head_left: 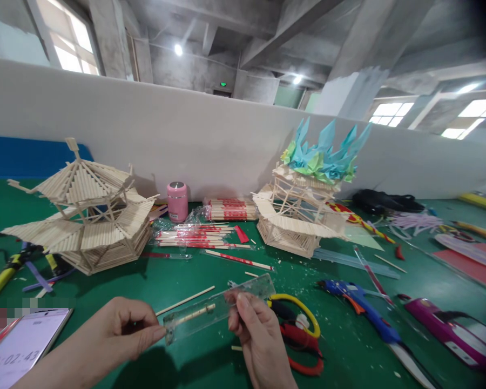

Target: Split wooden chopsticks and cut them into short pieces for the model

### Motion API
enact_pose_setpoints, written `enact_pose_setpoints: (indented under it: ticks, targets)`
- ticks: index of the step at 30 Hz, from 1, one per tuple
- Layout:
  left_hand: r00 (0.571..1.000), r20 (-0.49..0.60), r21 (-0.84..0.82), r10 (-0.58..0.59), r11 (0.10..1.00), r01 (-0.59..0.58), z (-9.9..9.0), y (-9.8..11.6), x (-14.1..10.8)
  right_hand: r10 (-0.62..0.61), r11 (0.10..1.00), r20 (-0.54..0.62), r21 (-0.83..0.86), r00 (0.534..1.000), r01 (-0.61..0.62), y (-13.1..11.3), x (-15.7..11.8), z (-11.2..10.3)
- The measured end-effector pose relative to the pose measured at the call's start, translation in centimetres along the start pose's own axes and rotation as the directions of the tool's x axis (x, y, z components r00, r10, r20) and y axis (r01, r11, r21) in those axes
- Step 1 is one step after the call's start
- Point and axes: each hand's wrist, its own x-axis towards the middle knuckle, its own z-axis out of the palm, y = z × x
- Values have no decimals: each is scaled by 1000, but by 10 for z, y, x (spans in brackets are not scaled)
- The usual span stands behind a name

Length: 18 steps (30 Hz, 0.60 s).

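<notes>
A clear plastic strip (pixel 221 310) is held tilted above the green table, with a short wooden stick (pixel 194 314) lying along it. My left hand (pixel 123 335) pinches the strip's left end between thumb and fingertips. Thumb and fingers of my right hand (pixel 255 324) grip it right of the middle. Behind the strip, a longer thin stick (pixel 186 300) rests on the table. Scissors with red and yellow handles (pixel 308 356) lie just right of my right hand. Whether the short stick is attached to the strip, I cannot tell.
A stick pavilion (pixel 101 232) stands at the left, another with blue paper folds (pixel 295 216) at centre right. Wrapped sticks (pixel 194 235) and a pink flask (pixel 177 201) are between them. A blue glue gun (pixel 364 305), magenta tool (pixel 449 329) and phone (pixel 28 343) flank my hands.
</notes>
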Motion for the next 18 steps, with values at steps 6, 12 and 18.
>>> enact_pose_setpoints:
  ticks: [6,12,18]
  targets:
    - [1000,6,8,-7,1000,7,0,-3,2,6,1000,15,4,1000,-6,1,0,0]
    - [1000,13,-19,-2,1000,2,1,-7,4,-10,1000,19,-4,1000,10,3,1,-2]
    - [1000,10,-5,-9,1000,9,1,-3,4,-9,1000,24,2,1000,9,4,2,-3]
